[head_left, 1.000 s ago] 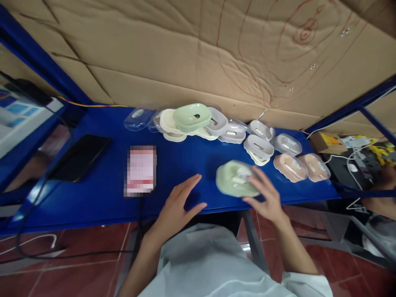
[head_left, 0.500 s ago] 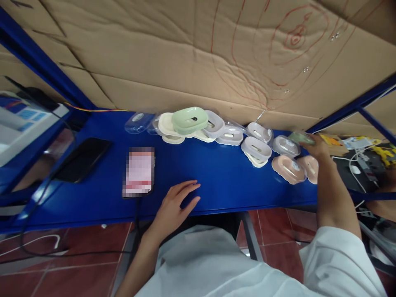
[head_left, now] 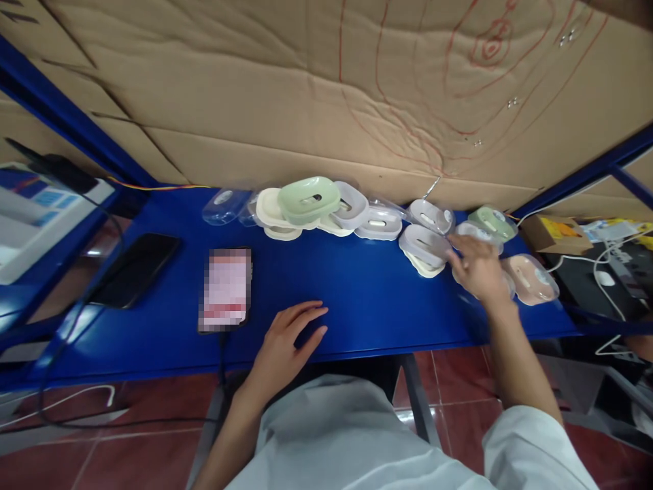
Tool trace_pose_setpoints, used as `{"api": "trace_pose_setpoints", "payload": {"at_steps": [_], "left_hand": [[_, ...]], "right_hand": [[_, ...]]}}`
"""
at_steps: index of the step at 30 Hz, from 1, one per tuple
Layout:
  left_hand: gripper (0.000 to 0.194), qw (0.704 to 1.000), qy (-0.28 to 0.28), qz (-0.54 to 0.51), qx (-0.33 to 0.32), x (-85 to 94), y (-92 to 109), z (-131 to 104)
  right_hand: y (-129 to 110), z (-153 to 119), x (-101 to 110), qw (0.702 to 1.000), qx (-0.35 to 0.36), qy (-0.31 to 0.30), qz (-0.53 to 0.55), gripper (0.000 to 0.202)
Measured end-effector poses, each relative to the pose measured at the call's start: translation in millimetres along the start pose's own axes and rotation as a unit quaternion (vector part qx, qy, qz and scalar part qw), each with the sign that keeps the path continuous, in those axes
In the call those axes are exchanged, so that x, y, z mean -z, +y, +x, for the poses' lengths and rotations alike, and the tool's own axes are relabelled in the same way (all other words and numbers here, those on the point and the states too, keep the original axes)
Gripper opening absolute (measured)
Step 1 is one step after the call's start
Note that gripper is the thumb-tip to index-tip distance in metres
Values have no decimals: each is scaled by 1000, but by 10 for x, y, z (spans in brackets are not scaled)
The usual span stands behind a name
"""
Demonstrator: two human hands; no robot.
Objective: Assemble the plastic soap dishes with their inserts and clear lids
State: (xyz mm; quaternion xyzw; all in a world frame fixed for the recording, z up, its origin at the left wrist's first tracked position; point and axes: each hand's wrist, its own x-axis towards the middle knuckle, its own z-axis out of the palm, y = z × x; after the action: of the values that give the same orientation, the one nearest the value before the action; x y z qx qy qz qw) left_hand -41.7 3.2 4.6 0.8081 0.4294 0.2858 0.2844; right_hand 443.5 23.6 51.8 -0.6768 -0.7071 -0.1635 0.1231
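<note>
My left hand (head_left: 288, 338) rests at the table's front edge, fingers loosely stretched, holding nothing. Somewhat blurred, my right hand (head_left: 477, 265) reaches over a pink soap dish mostly hidden beneath it, thumb and fingers apart. Left of its thumb, a lilac soap dish (head_left: 424, 245) is stacked on a cream piece (head_left: 427, 269). Behind the hand are a clear-lidded lilac dish (head_left: 482, 233) and a clear-lidded green dish (head_left: 492, 223). To the right lies a pink dish with a clear lid (head_left: 533, 278). A green dish (head_left: 309, 199) tops the group of cream and lilac pieces farther left.
A phone with a blurred-out screen (head_left: 225, 289) and a dark phone (head_left: 135, 269) lie on the blue table (head_left: 357, 299). Clear lids (head_left: 223, 206) sit at the back left. Cardboard (head_left: 229, 102) walls the back; a small box (head_left: 556, 233) and cables are at right.
My right hand has let go of the green dish at the back right and moved left and nearer, over the pink dish. My left hand has stayed in place.
</note>
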Motion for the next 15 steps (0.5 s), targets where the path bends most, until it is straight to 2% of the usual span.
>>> {"api": "trace_pose_setpoints", "payload": {"at_steps": [1, 3, 6, 10, 15], "left_hand": [[30, 1000, 2, 4, 0, -5, 3, 1], [29, 1000, 5, 10, -2, -17, 8, -4], [30, 1000, 1, 19, -10, -31, 33, -17], [42, 999, -5, 35, -10, -55, 127, 38], [66, 996, -32, 63, -47, -148, 226, 279]], "right_hand": [[-269, -98, -25, 999, 27, -21, 20, 48], [-743, -259, -48, 998, 22, -17, 51, 50], [-1217, -410, -16, 988, 51, -31, 144, 40], [-1551, -501, 22, 955, 96, -46, 278, 35], [-1865, -566, -28, 945, 45, -5, 324, 39]]}}
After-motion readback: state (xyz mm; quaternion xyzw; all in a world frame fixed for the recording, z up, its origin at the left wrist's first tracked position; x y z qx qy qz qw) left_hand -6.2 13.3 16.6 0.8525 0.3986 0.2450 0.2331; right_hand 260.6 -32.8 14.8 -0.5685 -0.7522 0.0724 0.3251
